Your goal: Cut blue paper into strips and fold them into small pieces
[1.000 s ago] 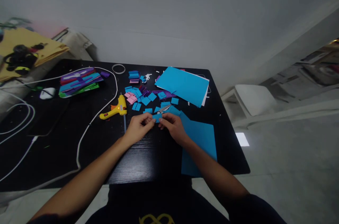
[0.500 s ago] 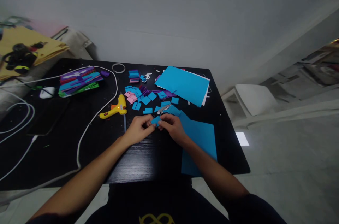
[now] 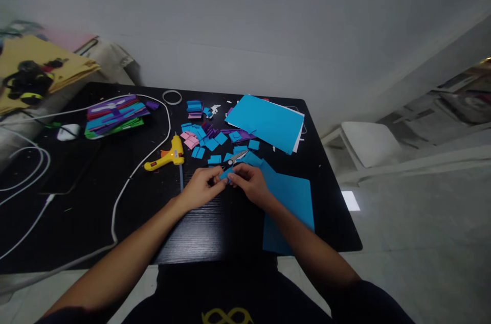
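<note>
A small piece of blue paper (image 3: 226, 174) is pinched between both hands above the black table. My left hand (image 3: 203, 186) grips its left side with thumb and fingers, and my right hand (image 3: 251, 183) closes on its right side. Just beyond the fingertips lies a pair of scissors (image 3: 235, 158), its blades pointing to the far right and its handles partly hidden by the hands. Past it are scattered several small folded papers (image 3: 210, 144) in blue, pink and purple. Under my right forearm rests a large blue sheet (image 3: 293, 193).
To the left lies a yellow glue gun (image 3: 166, 155) with a glue stick in it. A white cable (image 3: 130, 178) curves across the black table (image 3: 192, 242). Blue sheets (image 3: 268, 122) lie at the back right, stacked coloured paper (image 3: 115, 117) at the back left. A white stool (image 3: 370, 142) stands right of the table.
The blue paper has tilted slightly between the fingers and looks narrower now. Both hands keep nearly the same place; everything else on the table lies as before.
</note>
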`<state>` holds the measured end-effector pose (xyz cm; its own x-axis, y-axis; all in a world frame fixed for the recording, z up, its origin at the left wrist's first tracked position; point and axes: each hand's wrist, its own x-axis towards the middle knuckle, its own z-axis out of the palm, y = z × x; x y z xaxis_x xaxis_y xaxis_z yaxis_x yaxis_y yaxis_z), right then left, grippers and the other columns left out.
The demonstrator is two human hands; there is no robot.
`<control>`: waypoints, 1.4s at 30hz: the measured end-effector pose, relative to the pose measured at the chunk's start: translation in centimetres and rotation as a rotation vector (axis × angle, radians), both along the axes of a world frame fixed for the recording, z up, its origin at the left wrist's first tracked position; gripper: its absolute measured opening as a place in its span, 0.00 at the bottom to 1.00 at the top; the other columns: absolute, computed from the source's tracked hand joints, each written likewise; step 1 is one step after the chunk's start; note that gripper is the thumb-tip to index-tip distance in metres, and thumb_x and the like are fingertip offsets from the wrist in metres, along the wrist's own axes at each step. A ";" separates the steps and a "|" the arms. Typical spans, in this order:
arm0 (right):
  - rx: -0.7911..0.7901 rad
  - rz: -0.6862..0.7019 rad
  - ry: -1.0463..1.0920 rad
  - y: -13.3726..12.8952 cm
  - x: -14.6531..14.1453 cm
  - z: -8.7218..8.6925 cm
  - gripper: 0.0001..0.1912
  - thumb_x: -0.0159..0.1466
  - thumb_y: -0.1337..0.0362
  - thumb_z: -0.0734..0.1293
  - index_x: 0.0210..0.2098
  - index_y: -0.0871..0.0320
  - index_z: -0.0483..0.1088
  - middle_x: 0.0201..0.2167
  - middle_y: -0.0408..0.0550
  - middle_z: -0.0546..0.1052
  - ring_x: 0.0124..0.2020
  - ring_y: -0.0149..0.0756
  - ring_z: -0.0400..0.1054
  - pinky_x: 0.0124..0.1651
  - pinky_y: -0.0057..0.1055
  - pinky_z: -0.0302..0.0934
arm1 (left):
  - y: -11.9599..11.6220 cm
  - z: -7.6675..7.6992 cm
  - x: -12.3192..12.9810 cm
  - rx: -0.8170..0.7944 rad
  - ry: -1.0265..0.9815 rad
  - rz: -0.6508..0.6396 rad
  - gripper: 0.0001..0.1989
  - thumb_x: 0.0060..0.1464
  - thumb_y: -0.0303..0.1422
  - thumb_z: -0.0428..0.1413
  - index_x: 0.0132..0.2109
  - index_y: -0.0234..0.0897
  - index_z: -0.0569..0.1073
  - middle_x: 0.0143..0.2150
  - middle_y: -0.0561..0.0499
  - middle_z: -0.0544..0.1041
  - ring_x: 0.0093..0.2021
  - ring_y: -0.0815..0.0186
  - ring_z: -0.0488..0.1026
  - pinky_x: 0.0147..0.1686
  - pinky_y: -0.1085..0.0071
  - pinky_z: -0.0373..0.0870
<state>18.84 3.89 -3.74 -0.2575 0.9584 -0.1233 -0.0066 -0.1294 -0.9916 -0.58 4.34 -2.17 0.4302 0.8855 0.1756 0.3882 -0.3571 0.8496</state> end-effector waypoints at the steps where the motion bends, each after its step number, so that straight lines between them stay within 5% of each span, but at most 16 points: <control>1: 0.006 0.000 -0.002 0.0 0.0 -0.1 0.17 0.59 0.45 0.76 0.32 0.51 0.75 0.28 0.42 0.77 0.31 0.37 0.72 0.38 0.38 0.69 | 0.0 0.0 0.0 -0.004 0.004 0.001 0.14 0.60 0.35 0.55 0.27 0.37 0.65 0.22 0.59 0.63 0.23 0.72 0.60 0.24 0.76 0.56; 27: -0.053 -0.071 0.056 0.2 -0.2 -0.4 0.19 0.56 0.48 0.78 0.41 0.49 0.77 0.35 0.42 0.81 0.37 0.40 0.78 0.48 0.43 0.74 | 0.0 0.2 0.3 0.072 -0.001 0.080 0.17 0.67 0.39 0.52 0.29 0.38 0.66 0.24 0.58 0.63 0.25 0.71 0.61 0.27 0.74 0.59; 35: -0.023 -0.002 0.017 0.1 -0.2 0.5 0.21 0.58 0.40 0.75 0.31 0.50 0.75 0.29 0.43 0.79 0.34 0.40 0.76 0.45 0.42 0.72 | -0.1 0.5 0.3 0.030 -0.049 0.096 0.18 0.67 0.40 0.53 0.29 0.38 0.66 0.23 0.58 0.63 0.24 0.71 0.60 0.26 0.74 0.59; 42: -0.034 0.056 0.042 0.0 -0.1 0.5 0.16 0.60 0.45 0.75 0.30 0.49 0.74 0.28 0.41 0.77 0.31 0.39 0.74 0.44 0.42 0.70 | -0.1 0.3 0.3 0.040 -0.080 0.113 0.17 0.66 0.39 0.55 0.28 0.38 0.67 0.23 0.59 0.63 0.24 0.72 0.60 0.26 0.74 0.58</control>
